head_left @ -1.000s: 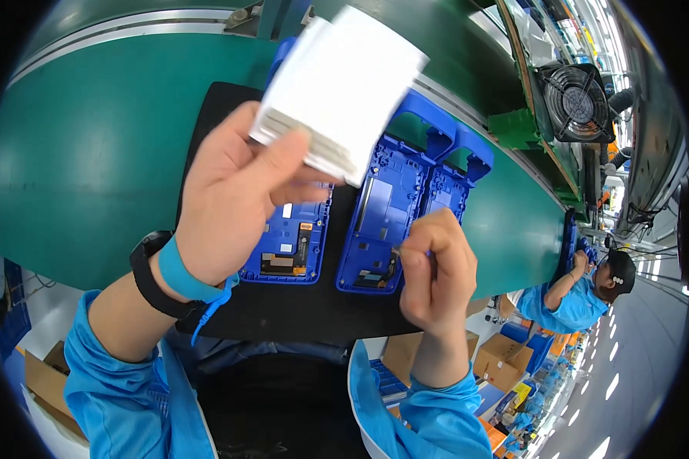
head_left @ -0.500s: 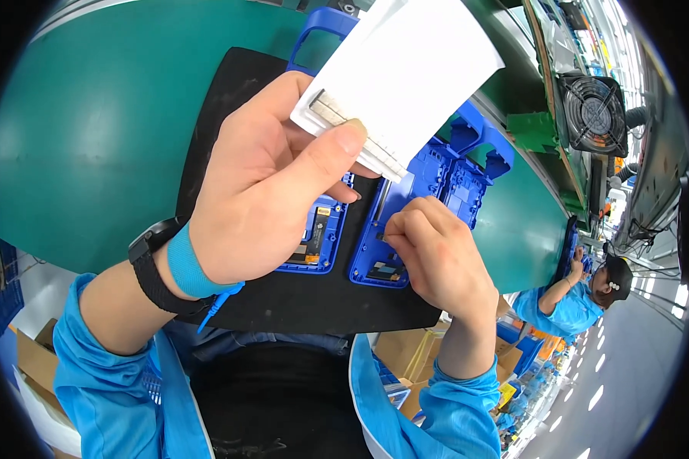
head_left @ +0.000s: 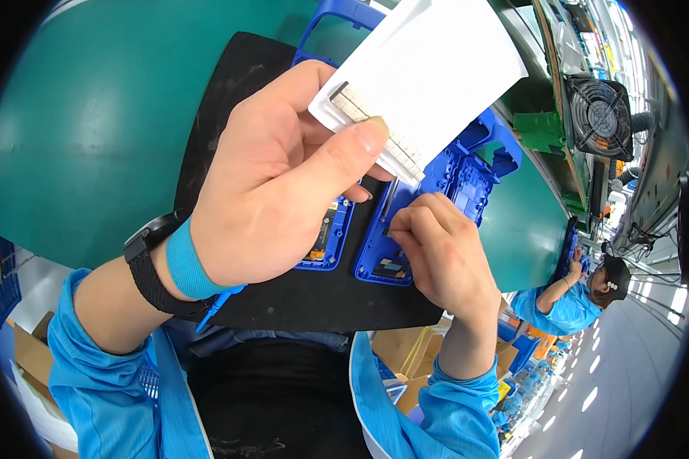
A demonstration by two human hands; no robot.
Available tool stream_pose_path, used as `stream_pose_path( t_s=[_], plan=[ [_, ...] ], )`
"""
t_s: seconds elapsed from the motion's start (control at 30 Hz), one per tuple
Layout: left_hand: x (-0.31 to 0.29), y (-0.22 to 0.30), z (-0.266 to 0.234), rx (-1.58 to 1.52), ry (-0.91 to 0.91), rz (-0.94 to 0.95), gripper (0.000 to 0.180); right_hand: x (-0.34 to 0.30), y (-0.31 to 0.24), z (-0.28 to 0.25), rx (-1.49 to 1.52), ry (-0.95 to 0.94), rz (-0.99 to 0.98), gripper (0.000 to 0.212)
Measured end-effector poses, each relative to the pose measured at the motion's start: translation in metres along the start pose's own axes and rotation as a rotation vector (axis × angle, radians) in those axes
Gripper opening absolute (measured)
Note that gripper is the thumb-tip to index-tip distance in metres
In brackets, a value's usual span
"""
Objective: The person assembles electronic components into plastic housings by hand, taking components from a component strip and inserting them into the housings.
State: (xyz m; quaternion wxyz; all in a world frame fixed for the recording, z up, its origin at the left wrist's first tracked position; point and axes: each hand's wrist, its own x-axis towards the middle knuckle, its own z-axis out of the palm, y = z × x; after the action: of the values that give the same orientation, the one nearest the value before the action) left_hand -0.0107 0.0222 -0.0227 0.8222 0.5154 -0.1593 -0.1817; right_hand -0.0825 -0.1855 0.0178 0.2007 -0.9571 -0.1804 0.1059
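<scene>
My left hand (head_left: 264, 187) grips a stack of white sheets (head_left: 444, 69), its thumb pressing near the lower edge. Along that edge runs a row of small pale rectangular pads (head_left: 351, 105). Below and to the right, my right hand (head_left: 448, 252) is closed in a pinch over a blue plastic housing (head_left: 371, 249); whatever lies between its fingertips is hidden. To its left, partly behind my left hand, lies a second blue housing (head_left: 337, 249) with dark and gold electronic parts inside.
Both housings lie on a black mat (head_left: 283, 306) on a green table (head_left: 92, 130). A blue frame-shaped part (head_left: 314, 34) stands at the back. At right are a shelf with a fan (head_left: 599, 116) and a co-worker (head_left: 566, 294). Cardboard boxes (head_left: 398, 348) sit below the table edge.
My left hand and the white sheets have shifted slightly right and up. My right hand stays pinched over the right housing, having moved only a little.
</scene>
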Motion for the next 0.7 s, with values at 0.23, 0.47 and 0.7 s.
stream_pose_path(
  t_s=[0.23, 0.47, 0.7],
  plan=[
    [0.001, 0.0, 0.0, 0.016, -0.017, 0.008, 0.033, -0.001, -0.002, 0.003, -0.035, 0.042, -0.003, 0.014],
    [0.0, 0.0, 0.001, 0.012, -0.01, -0.008, 0.033, -0.008, 0.0, 0.012, -0.041, 0.161, -0.04, 0.017],
    [0.0, 0.0, 0.001, 0.018, -0.013, -0.006, 0.034, -0.017, 0.005, 0.016, -0.028, 0.228, -0.048, 0.018]
  ],
)
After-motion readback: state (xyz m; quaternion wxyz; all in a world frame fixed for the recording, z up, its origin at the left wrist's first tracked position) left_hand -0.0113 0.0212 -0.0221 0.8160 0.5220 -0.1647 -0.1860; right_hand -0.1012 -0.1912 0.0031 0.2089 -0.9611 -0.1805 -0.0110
